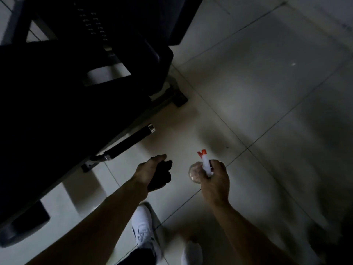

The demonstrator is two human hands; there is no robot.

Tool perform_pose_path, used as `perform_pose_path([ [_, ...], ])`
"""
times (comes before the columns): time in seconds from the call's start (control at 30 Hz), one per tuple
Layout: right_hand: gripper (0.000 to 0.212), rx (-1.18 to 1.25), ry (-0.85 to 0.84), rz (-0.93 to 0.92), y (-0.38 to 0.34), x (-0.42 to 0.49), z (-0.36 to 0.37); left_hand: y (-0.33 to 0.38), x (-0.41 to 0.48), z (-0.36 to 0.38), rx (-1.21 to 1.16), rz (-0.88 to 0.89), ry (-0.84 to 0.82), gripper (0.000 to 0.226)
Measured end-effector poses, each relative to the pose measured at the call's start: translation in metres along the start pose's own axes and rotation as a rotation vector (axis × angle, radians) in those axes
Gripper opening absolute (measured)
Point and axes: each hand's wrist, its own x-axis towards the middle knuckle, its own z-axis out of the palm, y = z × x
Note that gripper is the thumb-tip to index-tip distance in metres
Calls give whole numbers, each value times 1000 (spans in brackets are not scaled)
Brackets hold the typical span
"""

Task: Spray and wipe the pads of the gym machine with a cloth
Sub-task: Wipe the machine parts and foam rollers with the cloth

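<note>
Clearly the right hand grips the bottle and the left hand clutches the dark cloth, both over the floor beside the pad, so a spray from here would probably miss the pad.

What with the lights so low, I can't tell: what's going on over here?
A person stands beside a gym machine. The left hand grips a dark cloth and the right hand holds a spray bottle. Both hands are over the tiled floor, clear of the machine's black pad, so no wiping is under way.
</note>
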Motion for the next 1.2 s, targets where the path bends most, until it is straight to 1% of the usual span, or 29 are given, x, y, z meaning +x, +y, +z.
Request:
perform_pose_path([
  [0.1, 24, -38, 29, 3, 50, 47, 38, -11, 75, -11, 102, -11, -183, 24],
  [0.17, 20, -49, 24, 5, 70, 82, 64, -8, 113, -19, 256, 22, -211, 23],
  [0.23, 15, -134, -18, -1, 94, 117, 88, -5, 147, -20, 378, 32, -193, 20],
  [0.37, 19, -295, -137, -15, 130, 174, 122, 7, 206, -20, 601, 175, -24, 17],
  [0.43, 20, -359, -184, -5, 145, 184, 133, 11, 224, -19, 641, 227, -11, 14],
  [0.53, 24, -406, -197, -3, 154, 186, 138, 14, 227, -16, 668, 261, 2, 20],
  [0.6, 34, -419, -214, -34, 142, 185, 132, 14, 222, -14, 649, 274, -26, 26],
  [0.63, 42, -397, -210, -62, 130, 182, 127, 13, 217, -14, 619, 271, -42, 29],
  [0.67, 46, -317, -203, -97, 113, 176, 120, 12, 209, -13, 573, 265, -59, 32],
  [0.7, 47, -170, -216, -145, 93, 169, 112, 14, 200, -11, 507, 260, -75, 34],
  [0.77, 44, 127, -299, -274, 52, 144, 99, 16, 178, -9, 343, 261, -124, 36],
  [0.83, 40, 166, -423, -415, 16, 111, 91, 18, 151, -7, 220, 283, -192, 37],
  [0.87, 43, 147, -472, -488, 4, 96, 91, 20, 136, -8, 179, 305, -223, 40],
  [0.9, 46, 130, -488, -535, -9, 84, 93, 22, 119, -12, 144, 323, -249, 44],
  [0.97, 45, 182, -418, -579, -28, 72, 104, 25, 88, -24, 184, 364, -259, 48],
  [1.07, 44, 442, -296, -671, -56, 57, 127, 18, 52, -59, 324, 452, -132, 51],
  [1.13, 41, 566, -219, -749, -77, 42, 136, 2, 37, -90, 337, 510, -19, 58],
  [1.17, 41, 568, -183, -802, -83, 37, 139, -6, 34, -102, 320, 527, 20, 58],
  [1.2, 41, 526, -173, -866, -91, 29, 144, -16, 30, -116, 271, 534, 71, 54],
])
